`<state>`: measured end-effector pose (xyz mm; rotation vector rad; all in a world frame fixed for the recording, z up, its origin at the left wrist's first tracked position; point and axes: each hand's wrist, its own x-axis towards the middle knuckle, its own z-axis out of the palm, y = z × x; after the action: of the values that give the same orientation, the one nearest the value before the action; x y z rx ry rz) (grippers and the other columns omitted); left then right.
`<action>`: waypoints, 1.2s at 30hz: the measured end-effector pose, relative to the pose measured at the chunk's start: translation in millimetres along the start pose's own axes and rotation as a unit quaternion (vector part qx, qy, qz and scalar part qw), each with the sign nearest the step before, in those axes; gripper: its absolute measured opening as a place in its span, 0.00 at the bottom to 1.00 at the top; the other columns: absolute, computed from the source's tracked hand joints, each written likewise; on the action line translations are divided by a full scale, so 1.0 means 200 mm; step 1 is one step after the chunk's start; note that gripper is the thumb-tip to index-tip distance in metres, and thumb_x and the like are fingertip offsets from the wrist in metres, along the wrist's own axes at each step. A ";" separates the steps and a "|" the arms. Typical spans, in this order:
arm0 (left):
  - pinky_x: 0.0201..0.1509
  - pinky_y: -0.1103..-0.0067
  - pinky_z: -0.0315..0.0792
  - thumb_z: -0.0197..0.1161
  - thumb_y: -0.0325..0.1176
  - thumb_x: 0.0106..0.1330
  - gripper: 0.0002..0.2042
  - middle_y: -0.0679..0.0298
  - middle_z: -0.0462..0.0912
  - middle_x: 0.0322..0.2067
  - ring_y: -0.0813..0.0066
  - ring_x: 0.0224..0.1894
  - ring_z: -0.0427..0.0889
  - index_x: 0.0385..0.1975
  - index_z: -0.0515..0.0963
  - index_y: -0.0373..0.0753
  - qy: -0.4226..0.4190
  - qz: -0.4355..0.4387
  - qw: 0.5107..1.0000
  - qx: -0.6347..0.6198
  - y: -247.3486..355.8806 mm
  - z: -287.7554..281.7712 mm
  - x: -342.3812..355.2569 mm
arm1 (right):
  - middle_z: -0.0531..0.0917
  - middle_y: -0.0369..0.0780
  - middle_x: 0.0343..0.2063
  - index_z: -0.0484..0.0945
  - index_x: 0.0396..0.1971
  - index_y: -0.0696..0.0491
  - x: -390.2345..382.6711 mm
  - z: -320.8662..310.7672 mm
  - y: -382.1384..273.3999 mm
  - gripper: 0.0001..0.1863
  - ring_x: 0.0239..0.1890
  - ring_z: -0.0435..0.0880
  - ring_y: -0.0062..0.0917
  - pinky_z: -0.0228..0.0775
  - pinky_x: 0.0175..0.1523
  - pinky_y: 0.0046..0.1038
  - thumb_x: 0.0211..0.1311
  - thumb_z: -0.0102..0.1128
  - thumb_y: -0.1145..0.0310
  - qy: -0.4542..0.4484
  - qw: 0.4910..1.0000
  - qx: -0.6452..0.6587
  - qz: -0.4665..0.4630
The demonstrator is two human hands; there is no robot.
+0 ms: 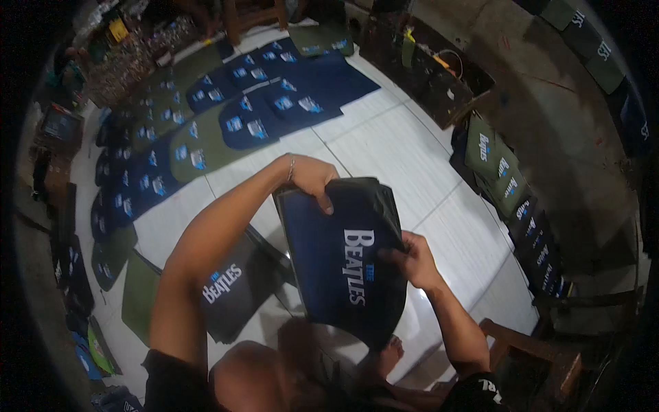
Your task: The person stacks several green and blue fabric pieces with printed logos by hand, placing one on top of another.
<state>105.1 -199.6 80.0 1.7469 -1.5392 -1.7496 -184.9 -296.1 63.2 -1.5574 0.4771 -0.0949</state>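
A white tiled floor (pixel 364 145) is covered across its far and left parts by a broad spread of flat navy-blue and olive-green pieces (pixel 281 127) with blue-and-white prints. At the right, an overlapping row of olive and dark printed pieces (pixel 511 196) is laid along the floor's edge. A thick stack of flat, dark navy pieces (pixel 329 264) with white-and-blue lettering is held tilted above the floor, in front of the body; its lettering is turned sideways. Beside it, partly hidden by the left forearm, a grey flat printed pile (pixel 244 302) is seen lower down. The stack's top edge is gripped by the left hand (pixel 312 180), its fingers clamped on it, thumb in front. The right edge is touched by the right hand (pixel 417 264); whether its fingers are pinched there cannot be told.
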 end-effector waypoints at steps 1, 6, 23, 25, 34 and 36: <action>0.45 0.76 0.75 0.73 0.31 0.51 0.19 0.57 0.85 0.36 0.72 0.38 0.82 0.41 0.79 0.30 -0.006 0.008 1.000 -0.008 -0.04 0.01 0.06 | 0.82 0.39 0.22 0.79 0.36 0.60 -0.02 -0.02 0.01 0.08 0.26 0.79 0.19 0.71 0.35 0.25 0.55 0.59 0.78 0.003 1.000 -0.005 0.012; 0.69 0.69 0.58 0.72 0.40 0.50 0.42 0.44 0.61 0.63 0.54 0.66 0.62 0.63 0.58 0.31 0.448 0.125 0.875 0.133 -0.14 0.37 0.39 | 0.84 0.40 0.24 0.81 0.31 0.64 -0.02 -0.26 0.05 0.07 0.22 0.79 0.19 0.72 0.29 0.21 0.51 0.61 0.79 0.137 0.978 0.016 0.159; 0.53 0.75 0.74 0.62 0.31 0.63 0.15 0.56 0.80 0.46 0.66 0.48 0.80 0.47 0.74 0.33 0.521 0.046 0.801 -0.290 -0.69 0.99 0.31 | 0.84 0.42 0.30 0.79 0.34 0.64 -0.10 -0.57 -0.12 0.09 0.25 0.82 0.24 0.76 0.34 0.23 0.50 0.58 0.82 0.283 0.953 -0.089 0.054; 0.59 0.75 0.69 0.61 0.30 0.64 0.20 0.57 0.75 0.54 0.67 0.55 0.76 0.56 0.69 0.36 0.465 0.065 0.790 -0.395 -0.83 1.05 0.29 | 0.84 0.42 0.29 0.79 0.33 0.64 -0.10 -0.45 -0.18 0.09 0.25 0.82 0.24 0.76 0.33 0.24 0.49 0.59 0.82 0.242 0.957 -0.100 0.121; 0.52 0.76 0.73 0.62 0.41 0.64 0.24 0.58 0.78 0.49 0.72 0.52 0.77 0.56 0.68 0.34 0.165 0.118 0.630 -0.750 -0.69 1.41 0.11 | 0.83 0.46 0.37 0.75 0.42 0.68 0.20 -0.13 0.53 0.16 0.34 0.84 0.28 0.79 0.41 0.28 0.52 0.63 0.78 0.001 0.975 0.086 0.207; 0.53 0.74 0.73 0.59 0.34 0.65 0.20 0.56 0.79 0.48 0.70 0.50 0.78 0.54 0.69 0.31 0.253 0.049 0.692 -0.674 -0.76 1.47 0.22 | 0.84 0.45 0.35 0.77 0.41 0.67 0.30 -0.09 0.79 0.14 0.34 0.83 0.27 0.78 0.42 0.27 0.55 0.62 0.75 -0.036 0.969 0.013 0.244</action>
<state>-75.8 -25.6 -139.5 1.0493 0.0872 -1.3909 -175.1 -329.9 -102.9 -1.3730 0.7832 0.3319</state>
